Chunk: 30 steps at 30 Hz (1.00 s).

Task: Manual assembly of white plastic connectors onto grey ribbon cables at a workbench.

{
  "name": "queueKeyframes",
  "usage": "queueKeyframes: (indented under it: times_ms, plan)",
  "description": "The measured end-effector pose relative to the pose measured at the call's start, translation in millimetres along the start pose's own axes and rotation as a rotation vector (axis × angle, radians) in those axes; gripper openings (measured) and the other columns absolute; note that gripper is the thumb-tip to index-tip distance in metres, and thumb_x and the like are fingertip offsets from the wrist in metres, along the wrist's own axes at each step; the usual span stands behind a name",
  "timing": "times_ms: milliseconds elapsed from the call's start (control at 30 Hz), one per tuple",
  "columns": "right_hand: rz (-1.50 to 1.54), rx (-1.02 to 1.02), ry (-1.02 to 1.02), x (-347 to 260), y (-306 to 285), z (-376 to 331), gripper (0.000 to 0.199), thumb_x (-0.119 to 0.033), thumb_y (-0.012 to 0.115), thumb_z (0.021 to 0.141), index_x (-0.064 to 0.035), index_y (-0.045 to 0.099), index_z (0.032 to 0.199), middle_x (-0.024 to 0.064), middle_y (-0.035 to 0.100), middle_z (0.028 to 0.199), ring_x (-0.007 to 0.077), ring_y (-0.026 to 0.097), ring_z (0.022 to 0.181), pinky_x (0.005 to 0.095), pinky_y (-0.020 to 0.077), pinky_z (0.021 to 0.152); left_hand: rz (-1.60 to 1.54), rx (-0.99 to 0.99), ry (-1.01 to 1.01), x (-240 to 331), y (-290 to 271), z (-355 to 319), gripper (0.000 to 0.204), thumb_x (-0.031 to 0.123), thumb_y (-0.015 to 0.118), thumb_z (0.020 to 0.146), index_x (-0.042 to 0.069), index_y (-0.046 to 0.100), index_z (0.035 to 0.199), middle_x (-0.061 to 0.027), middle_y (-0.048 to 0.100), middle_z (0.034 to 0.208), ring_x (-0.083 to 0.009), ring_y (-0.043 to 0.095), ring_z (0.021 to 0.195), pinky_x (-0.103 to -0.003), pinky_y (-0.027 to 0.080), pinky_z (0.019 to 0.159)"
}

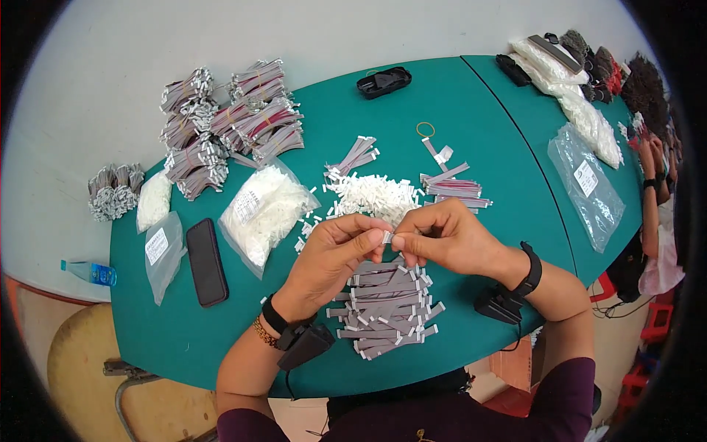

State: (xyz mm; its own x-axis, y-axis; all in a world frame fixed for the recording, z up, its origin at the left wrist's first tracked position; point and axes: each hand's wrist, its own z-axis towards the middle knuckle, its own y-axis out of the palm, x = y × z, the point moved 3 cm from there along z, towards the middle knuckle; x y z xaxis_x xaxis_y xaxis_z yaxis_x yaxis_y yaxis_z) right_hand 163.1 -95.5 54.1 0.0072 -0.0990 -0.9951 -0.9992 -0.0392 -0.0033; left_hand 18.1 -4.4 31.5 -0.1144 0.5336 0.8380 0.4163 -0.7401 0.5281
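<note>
My left hand (340,249) and my right hand (451,234) meet over the table, both closed in a pinch. Between their fingertips is a small white connector (387,237); fingers hide whatever it joins to. Just beyond lies a loose heap of small white connector pieces (374,194). Below my hands, flat grey ribbon cables with white ends (389,306) are stacked crosswise. A smaller pile of ribbon cables (458,188) lies past my right hand, and a few more cables (355,156) rest behind the heap.
Bundled ribbon cables (254,121) are piled at the far left. Bags of white pieces (266,210) and a dark phone (208,261) lie left of my hands. A bottle (90,272) stands beyond the left edge. At right are an open plastic bag (587,184) and another person's arm (649,210).
</note>
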Motion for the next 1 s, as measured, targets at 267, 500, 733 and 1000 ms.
queueKeyframes:
  times_ms: [267,500,733,1000]
  plan:
    - [0.018,0.003,0.026,0.2,0.3,-0.8,0.015,-0.012,0.058,0.087,0.0003,0.063,0.078,0.0018,0.060,0.063,0.0043,0.053,0.055,0.0185,0.0401,0.049,0.213,0.065,0.104,4.4,4.4,0.0,0.017,0.007,0.060,0.084,-0.002,0.061,0.098,-0.0055,0.061,0.087,-0.0099,0.055,0.074,-0.023,0.044,0.068]
    - [0.031,0.038,0.035,1.9,2.8,-1.8,0.015,-0.011,0.058,0.086,0.0004,0.062,0.078,0.0029,0.060,0.062,0.0052,0.054,0.054,0.0189,0.0410,0.048,0.240,0.112,0.107,5.1,7.2,-0.9,0.016,0.006,0.061,0.084,-0.003,0.061,0.097,-0.0058,0.061,0.085,-0.0098,0.055,0.072,-0.023,0.045,0.067]
    - [0.065,0.034,0.052,4.6,3.7,-0.6,0.015,-0.010,0.056,0.087,0.0001,0.061,0.078,0.0033,0.060,0.062,0.0057,0.054,0.053,0.0189,0.0412,0.048,0.238,0.116,0.121,0.6,5.8,0.2,0.015,0.006,0.060,0.084,-0.002,0.061,0.096,-0.0056,0.061,0.085,-0.0099,0.054,0.071,-0.023,0.044,0.066]
    - [0.046,0.048,0.017,8.4,4.8,0.5,0.016,-0.012,0.055,0.089,0.0001,0.060,0.079,0.0028,0.059,0.063,0.0056,0.054,0.055,0.0186,0.0414,0.048,0.210,0.132,0.133,-1.9,5.5,1.1,0.015,0.007,0.060,0.084,-0.002,0.059,0.096,-0.0056,0.061,0.084,-0.0102,0.054,0.072,-0.023,0.044,0.066]
